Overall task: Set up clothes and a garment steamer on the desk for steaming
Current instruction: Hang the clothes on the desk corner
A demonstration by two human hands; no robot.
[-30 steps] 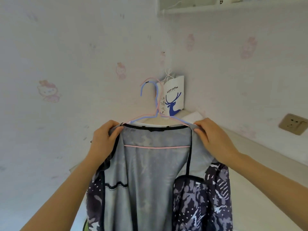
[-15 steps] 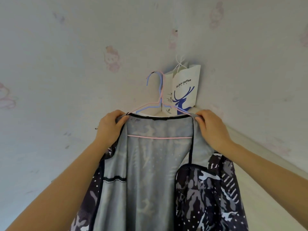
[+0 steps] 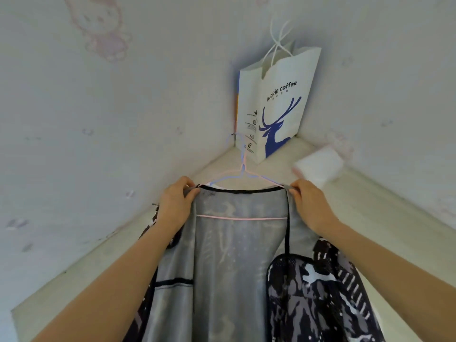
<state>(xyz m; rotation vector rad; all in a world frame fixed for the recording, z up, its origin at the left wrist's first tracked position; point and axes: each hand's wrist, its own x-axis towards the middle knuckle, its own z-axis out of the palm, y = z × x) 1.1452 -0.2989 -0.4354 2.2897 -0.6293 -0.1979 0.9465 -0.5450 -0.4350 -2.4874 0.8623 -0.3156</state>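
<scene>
**Clearance around hands, desk corner**

Ahead of both hands: white paper bag with blue deer print stands in the corner, behind the pink and blue wire hangers.
Just beyond right hand: soft white packet.
Outside left hand: wallpapered wall, close.
Right of right hand: bare cream desk top.
Between hands: grey-lined camouflage garment fills the gap.

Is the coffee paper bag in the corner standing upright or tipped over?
Upright: the paper bag stands on its base on the desk, handles up.
</scene>
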